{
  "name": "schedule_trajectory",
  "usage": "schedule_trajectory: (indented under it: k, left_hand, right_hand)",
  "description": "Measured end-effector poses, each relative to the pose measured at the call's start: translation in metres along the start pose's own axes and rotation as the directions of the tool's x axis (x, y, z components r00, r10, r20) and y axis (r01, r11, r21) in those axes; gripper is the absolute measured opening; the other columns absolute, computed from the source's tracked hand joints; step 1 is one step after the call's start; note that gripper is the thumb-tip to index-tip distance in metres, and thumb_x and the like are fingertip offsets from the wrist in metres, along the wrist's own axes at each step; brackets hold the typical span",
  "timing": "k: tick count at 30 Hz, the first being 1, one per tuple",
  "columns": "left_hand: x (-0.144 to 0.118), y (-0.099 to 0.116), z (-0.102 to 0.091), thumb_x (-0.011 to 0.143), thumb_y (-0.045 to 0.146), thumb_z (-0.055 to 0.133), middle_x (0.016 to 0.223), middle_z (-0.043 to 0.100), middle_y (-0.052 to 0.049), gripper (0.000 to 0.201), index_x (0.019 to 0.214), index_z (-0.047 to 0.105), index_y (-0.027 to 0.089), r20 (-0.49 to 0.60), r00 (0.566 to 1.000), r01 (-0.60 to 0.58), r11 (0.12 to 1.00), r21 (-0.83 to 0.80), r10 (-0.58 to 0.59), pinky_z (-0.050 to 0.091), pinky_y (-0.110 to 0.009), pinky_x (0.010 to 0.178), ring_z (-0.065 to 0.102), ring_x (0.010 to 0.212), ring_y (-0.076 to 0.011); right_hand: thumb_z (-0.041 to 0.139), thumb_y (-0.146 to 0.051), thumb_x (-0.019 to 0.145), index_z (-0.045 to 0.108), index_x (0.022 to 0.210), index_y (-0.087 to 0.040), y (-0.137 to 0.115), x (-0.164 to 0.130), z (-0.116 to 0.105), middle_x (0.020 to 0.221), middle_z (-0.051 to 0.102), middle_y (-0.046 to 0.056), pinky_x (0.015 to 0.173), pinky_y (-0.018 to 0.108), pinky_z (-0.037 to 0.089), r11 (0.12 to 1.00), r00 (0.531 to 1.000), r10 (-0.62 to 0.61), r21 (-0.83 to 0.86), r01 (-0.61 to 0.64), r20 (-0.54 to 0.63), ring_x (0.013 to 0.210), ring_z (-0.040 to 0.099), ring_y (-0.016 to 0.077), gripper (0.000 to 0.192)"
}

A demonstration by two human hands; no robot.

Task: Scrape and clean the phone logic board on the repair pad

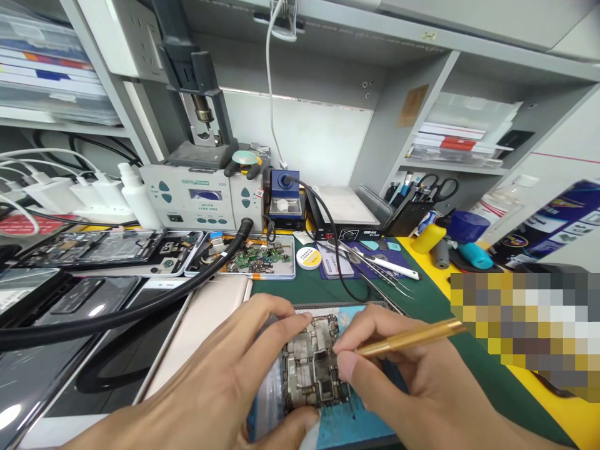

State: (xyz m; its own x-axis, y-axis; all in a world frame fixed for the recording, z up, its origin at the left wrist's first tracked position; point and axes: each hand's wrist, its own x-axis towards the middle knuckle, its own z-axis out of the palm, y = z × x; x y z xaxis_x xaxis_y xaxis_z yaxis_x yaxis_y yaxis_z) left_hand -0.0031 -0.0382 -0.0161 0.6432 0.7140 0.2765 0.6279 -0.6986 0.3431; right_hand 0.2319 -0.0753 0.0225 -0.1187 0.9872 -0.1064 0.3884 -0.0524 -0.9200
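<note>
A phone circuit board (304, 359) with metal shields and a dark chip area lies on a blue and white work pad (351, 425). My left hand (234, 362) grips the board, with fingertips at its upper edge and the thumb at its lower edge. Pinched in my right hand (412, 381) is a slim gold-coloured tool handle (412, 337), slanting up to the right. Its working tip is hidden by my fingers, over the board's right side. Clear plastic (269, 369) shows by the board's left edge.
Phone shells (51, 325) crowd the left under a thick black hose (206, 275). Behind stand a hot-air station (206, 200), a tray of boards (257, 259) and a round tin (309, 258). Tweezers (384, 275) lie at right, near a holder with scissors (443, 187).
</note>
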Motion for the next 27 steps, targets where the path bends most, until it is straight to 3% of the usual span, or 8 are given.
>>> schedule_trajectory:
  k: [6, 16, 22, 27]
  left_hand:
    - [-0.005, -0.002, 0.004, 0.090, 0.036, 0.068, 0.149, 0.054, -0.002, 0.071, 0.153, 0.036, 0.043, -0.011, 1.000, 0.027, 0.999, 0.027, -0.027, 0.066, -0.034, 0.100, 0.070, 0.126, -0.0229]
    - [-0.003, -0.001, -0.003, 0.095, 0.039, 0.064, 0.150, 0.055, -0.001, 0.062, 0.151, 0.038, 0.044, 0.041, 0.999, 0.027, 0.999, 0.045, -0.029, 0.069, -0.028, 0.091, 0.074, 0.121, -0.0209]
    - [-0.004, -0.001, 0.005, 0.091, 0.039, 0.069, 0.148, 0.056, -0.002, 0.067, 0.150, 0.040, 0.043, -0.001, 1.000, 0.014, 1.000, 0.022, -0.014, 0.068, -0.027, 0.092, 0.074, 0.120, -0.0219]
    - [-0.008, -0.003, 0.008, 0.093, 0.044, 0.068, 0.152, 0.051, -0.002, 0.072, 0.156, 0.034, 0.044, -0.014, 0.999, 0.043, 0.999, 0.018, -0.042, 0.067, -0.028, 0.094, 0.073, 0.118, -0.0211]
  right_hand:
    - [0.066, -0.026, 0.088, 0.061, 0.076, -0.026, -0.003, 0.000, 0.000, 0.061, 0.051, -0.006, 0.052, 0.026, 0.033, 0.998, 0.999, -0.022, -0.051, 0.024, 0.042, 0.054, 0.043, 0.0131, 0.014]
    - [0.065, -0.027, 0.091, 0.063, 0.080, -0.026, -0.004, 0.000, 0.000, 0.062, 0.052, -0.006, 0.051, 0.026, 0.035, 0.995, 0.996, -0.035, -0.093, 0.043, 0.078, 0.052, 0.047, 0.0129, 0.011]
    - [0.065, -0.027, 0.090, 0.064, 0.080, -0.026, -0.004, 0.001, 0.000, 0.061, 0.050, -0.006, 0.051, 0.026, 0.033, 0.994, 0.998, -0.023, -0.105, 0.029, 0.051, 0.053, 0.042, 0.0131, 0.010]
    - [0.065, -0.028, 0.090, 0.064, 0.079, -0.026, -0.002, -0.001, 0.001, 0.063, 0.051, -0.006, 0.052, 0.026, 0.034, 0.995, 0.998, -0.028, -0.095, 0.034, 0.061, 0.053, 0.044, 0.0131, 0.011]
